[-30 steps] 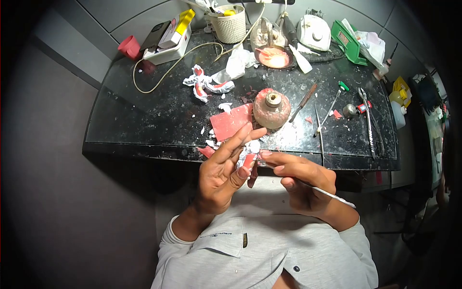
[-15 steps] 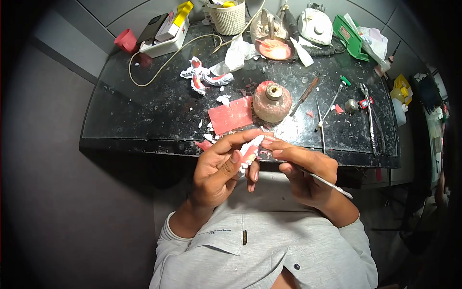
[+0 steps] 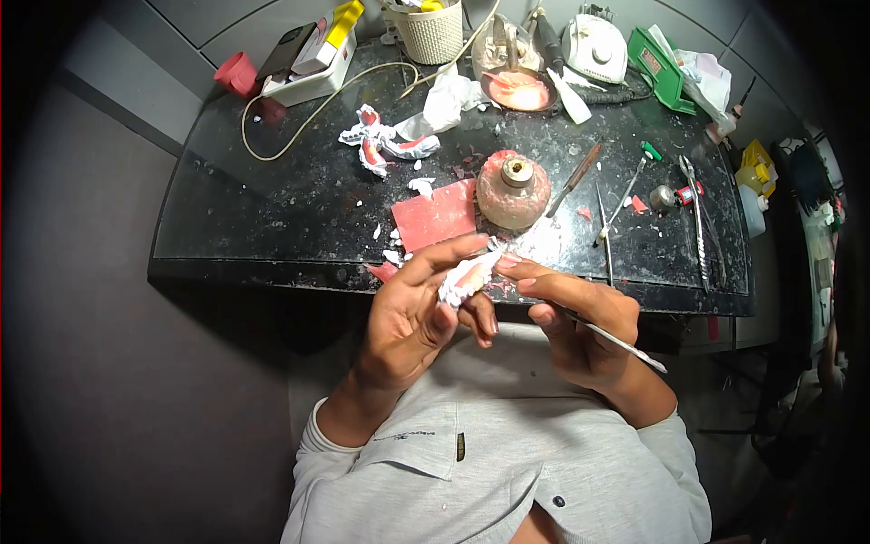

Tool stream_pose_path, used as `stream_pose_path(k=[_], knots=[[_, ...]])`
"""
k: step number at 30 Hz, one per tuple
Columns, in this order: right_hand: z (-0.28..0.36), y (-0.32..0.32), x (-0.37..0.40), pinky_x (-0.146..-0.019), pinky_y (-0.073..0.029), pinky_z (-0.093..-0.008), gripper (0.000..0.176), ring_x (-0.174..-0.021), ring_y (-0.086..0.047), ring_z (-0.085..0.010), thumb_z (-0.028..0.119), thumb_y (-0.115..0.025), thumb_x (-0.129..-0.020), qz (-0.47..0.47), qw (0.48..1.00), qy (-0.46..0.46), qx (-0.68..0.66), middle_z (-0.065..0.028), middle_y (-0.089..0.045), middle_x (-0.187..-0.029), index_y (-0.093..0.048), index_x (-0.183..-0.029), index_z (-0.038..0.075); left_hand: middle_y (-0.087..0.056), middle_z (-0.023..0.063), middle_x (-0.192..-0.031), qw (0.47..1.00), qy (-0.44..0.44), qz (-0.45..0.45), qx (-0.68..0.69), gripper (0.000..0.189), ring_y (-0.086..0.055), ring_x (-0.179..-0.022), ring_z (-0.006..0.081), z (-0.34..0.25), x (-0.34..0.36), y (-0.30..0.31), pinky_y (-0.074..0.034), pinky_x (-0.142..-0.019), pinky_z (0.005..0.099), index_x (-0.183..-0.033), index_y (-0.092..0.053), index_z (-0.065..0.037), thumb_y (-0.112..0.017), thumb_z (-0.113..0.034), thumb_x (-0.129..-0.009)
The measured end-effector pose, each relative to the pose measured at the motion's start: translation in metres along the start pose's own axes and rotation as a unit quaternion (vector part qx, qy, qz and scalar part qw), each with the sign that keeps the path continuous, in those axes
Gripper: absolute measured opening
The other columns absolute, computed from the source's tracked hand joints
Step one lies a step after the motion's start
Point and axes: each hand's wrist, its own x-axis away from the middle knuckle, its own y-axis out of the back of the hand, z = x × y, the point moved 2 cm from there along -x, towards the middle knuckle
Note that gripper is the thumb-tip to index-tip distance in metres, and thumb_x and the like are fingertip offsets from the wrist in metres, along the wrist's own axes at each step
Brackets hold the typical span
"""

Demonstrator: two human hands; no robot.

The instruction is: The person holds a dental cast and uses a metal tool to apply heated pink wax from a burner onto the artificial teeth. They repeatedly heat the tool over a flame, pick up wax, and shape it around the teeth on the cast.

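My left hand (image 3: 399, 317) grips a small white plaster dental cast (image 3: 465, 281) with pink wax on it, tilted above the bench's front edge. My right hand (image 3: 594, 317) is closed around a thin metal carving tool (image 3: 630, 349), whose handle end sticks out to the lower right. The fingertips of that hand touch or nearly touch the right end of the cast; the tool's working tip is hidden. Just beyond my hands lie a pink wax sheet (image 3: 435, 218) and a round, wax-smeared spirit lamp (image 3: 513, 201).
More white casts with pink wax (image 3: 373, 145) lie at the back left. A wooden-handled knife (image 3: 575, 179), metal instruments (image 3: 604, 238) and pliers-like forceps (image 3: 695, 218) rest to the right. A wax pan (image 3: 518, 91), basket (image 3: 430, 36) and white box (image 3: 313, 83) line the back.
The cast has been turned in my left hand, its face now tipped differently, and my left thumb has shifted downward. My right hand has barely moved with the tool.
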Motion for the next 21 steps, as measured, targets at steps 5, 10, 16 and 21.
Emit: stream_pose_path(k=[5, 10, 16, 21], knots=[[0.006, 0.000, -0.004, -0.086, -0.059, -0.0375, 0.023, -0.101, -0.072, -0.0320, -0.001, -0.068, -0.089, 0.025, 0.999, 0.015, -0.035, -0.0198, -0.073, -0.103, -0.065, -0.111, -0.005, -0.065, 0.0221, -0.102, 0.999, 0.007, -0.047, 0.028, 0.069, -0.067, -0.083, 0.0242, 0.005, 0.000, 0.006, -0.055, -0.071, 0.0331, -0.131, -0.042, 0.008, -0.039, -0.054, -0.102], [0.018, 0.002, -0.007, -0.077, -0.060, -0.0358, 0.019, -0.084, -0.073, -0.0282, 0.002, -0.072, -0.086, 0.067, 0.998, 0.014, -0.005, -0.0170, -0.072, -0.098, -0.069, -0.104, -0.003, -0.069, 0.0203, -0.094, 0.985, 0.073, -0.056, 0.144, 0.070, -0.067, -0.074, 0.0220, 0.006, 0.000, 0.011, -0.049, -0.057, 0.0307, -0.123, -0.047, 0.000, -0.019, -0.061, -0.103], [0.014, 0.004, -0.008, -0.077, -0.060, -0.0341, 0.020, -0.090, -0.073, -0.0283, 0.006, -0.076, -0.084, 0.059, 0.998, 0.018, -0.003, -0.0161, -0.072, -0.098, -0.070, -0.102, -0.001, -0.064, 0.0166, -0.076, 0.985, 0.068, -0.086, 0.135, 0.051, -0.063, -0.058, 0.0219, 0.006, -0.001, 0.001, -0.050, -0.050, 0.0299, -0.106, -0.047, -0.004, -0.026, -0.050, -0.107], [0.010, 0.001, -0.007, -0.081, -0.060, -0.0355, 0.022, -0.093, -0.073, -0.0307, 0.002, -0.076, -0.083, 0.047, 0.998, 0.012, -0.039, -0.0169, -0.072, -0.098, -0.067, -0.102, -0.001, -0.061, 0.0142, -0.073, 0.986, 0.111, -0.095, 0.082, 0.043, -0.063, -0.057, 0.0211, 0.006, -0.004, -0.006, -0.054, -0.048, 0.0317, -0.106, -0.048, -0.004, -0.029, -0.043, -0.108]])
